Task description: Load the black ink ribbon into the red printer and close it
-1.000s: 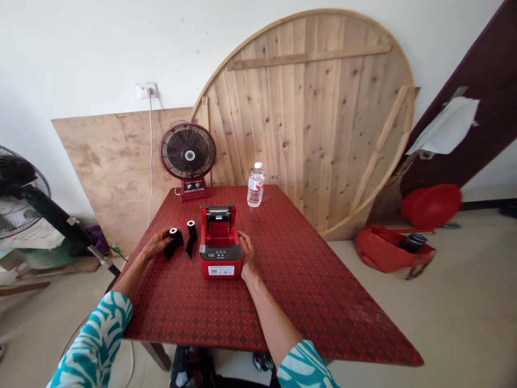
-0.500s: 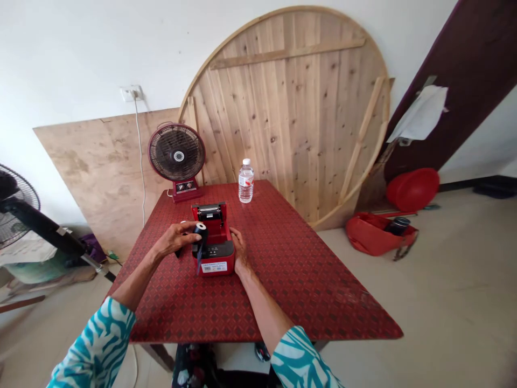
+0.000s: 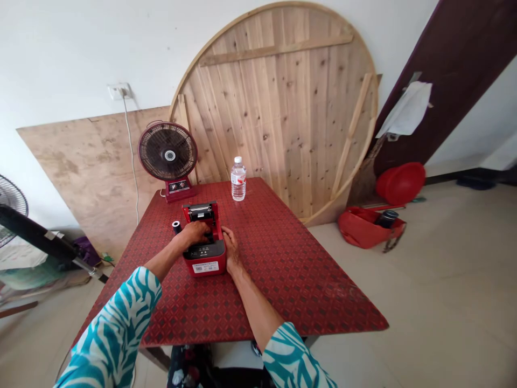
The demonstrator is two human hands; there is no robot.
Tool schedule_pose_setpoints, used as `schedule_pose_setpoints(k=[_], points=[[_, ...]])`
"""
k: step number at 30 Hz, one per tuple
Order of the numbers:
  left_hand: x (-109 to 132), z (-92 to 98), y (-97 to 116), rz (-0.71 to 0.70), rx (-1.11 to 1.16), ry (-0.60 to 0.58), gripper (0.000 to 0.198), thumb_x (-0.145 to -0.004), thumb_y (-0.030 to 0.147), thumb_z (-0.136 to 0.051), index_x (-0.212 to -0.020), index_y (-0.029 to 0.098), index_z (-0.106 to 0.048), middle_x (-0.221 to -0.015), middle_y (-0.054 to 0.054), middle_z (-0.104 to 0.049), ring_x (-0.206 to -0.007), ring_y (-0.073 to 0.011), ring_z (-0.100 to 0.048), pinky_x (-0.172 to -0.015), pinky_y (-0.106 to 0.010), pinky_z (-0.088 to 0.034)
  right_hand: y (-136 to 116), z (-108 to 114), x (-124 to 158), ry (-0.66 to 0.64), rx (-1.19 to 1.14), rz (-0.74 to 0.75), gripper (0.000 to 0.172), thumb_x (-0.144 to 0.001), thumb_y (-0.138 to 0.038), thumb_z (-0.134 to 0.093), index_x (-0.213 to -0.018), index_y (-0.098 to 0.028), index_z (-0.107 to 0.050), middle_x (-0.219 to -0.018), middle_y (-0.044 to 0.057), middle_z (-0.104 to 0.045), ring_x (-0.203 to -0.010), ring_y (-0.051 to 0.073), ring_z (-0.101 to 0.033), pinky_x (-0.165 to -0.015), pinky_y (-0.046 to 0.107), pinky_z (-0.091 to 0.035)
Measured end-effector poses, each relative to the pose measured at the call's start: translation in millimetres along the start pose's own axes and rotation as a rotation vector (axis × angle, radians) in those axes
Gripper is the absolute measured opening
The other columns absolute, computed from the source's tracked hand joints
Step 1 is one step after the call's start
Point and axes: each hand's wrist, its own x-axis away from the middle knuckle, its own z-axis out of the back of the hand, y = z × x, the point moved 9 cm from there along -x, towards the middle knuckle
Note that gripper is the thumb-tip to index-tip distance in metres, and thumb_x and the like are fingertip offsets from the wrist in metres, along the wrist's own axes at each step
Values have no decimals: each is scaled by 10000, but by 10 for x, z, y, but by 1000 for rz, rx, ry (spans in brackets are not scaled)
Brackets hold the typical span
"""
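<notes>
A small red and black label printer (image 3: 205,250) stands on the table with its lid raised. My left hand (image 3: 196,234) reaches down into its open compartment from the left, fingers curled, with the dark edge of a black roll (image 3: 210,236) at the fingertips. Most of that roll is hidden by the hand and the printer walls. My right hand (image 3: 231,249) grips the printer's right side, fingers along the red wall. Just left of the printer another black roll with a white core (image 3: 176,227) stands upright, partly behind my left wrist.
The red patterned table (image 3: 283,280) holds a water bottle (image 3: 238,180) and a dark red fan (image 3: 169,156) at its far end. A large round wooden board (image 3: 278,108) leans on the wall behind. On the floor at right lie a red bag (image 3: 355,229) and a red basin (image 3: 399,183).
My left hand has moved right and down, carrying the black roll from above the printer's left edge into its compartment. The right hand still holds the printer's side. The view has shifted slightly.
</notes>
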Motion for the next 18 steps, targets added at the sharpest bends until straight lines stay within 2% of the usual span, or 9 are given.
schedule_pose_setpoints(k=[4, 8, 11, 14, 18], points=[[102, 64, 8, -66, 58, -6, 186, -791, 233, -629, -942, 226, -738, -950, -27, -759, -928, -214, -684, -756, -238, -481, -21, -18, 20, -6, -5, -21, 369, -730, -483, -610, -999, -246, -700, -956, 9, -733, -919, 222, -640, -787, 335, -490], [440, 261, -18, -111, 301, 132, 312, -897, 340, -501, -1087, 217, -716, -1080, -18, -742, -973, -193, -676, -841, -238, -485, -31, -45, 42, -19, -12, -52, 378, -726, -484, -615, -1004, -238, -689, -951, 14, -734, -887, 221, -644, -774, 336, -489], [688, 252, 3, -115, 398, 153, 355, -888, 397, -516, -1096, 199, -724, -1078, -31, -746, -949, -200, -683, -855, -254, -490, -27, -45, 51, -20, -21, -62, 390, -734, -485, -613, -1026, -236, -681, -963, 16, -735, -907, 224, -642, -778, 334, -487], [799, 206, 59, -130, 399, 190, 312, -862, 343, -556, -1084, 209, -729, -1076, -29, -749, -948, -194, -683, -859, -256, -490, -29, -46, 46, -35, -31, -44, 394, -739, -484, -611, -1039, -238, -679, -1002, 13, -730, -936, 219, -638, -804, 331, -482], [806, 223, 81, -156, 386, 325, 247, -884, 250, -516, -982, 222, -741, -943, -15, -765, -830, -169, -694, -773, -254, -500, -8, -40, 30, -41, -18, -35, 384, -746, -481, -607, -1039, -245, -682, -1006, 9, -730, -941, 214, -637, -816, 329, -480]])
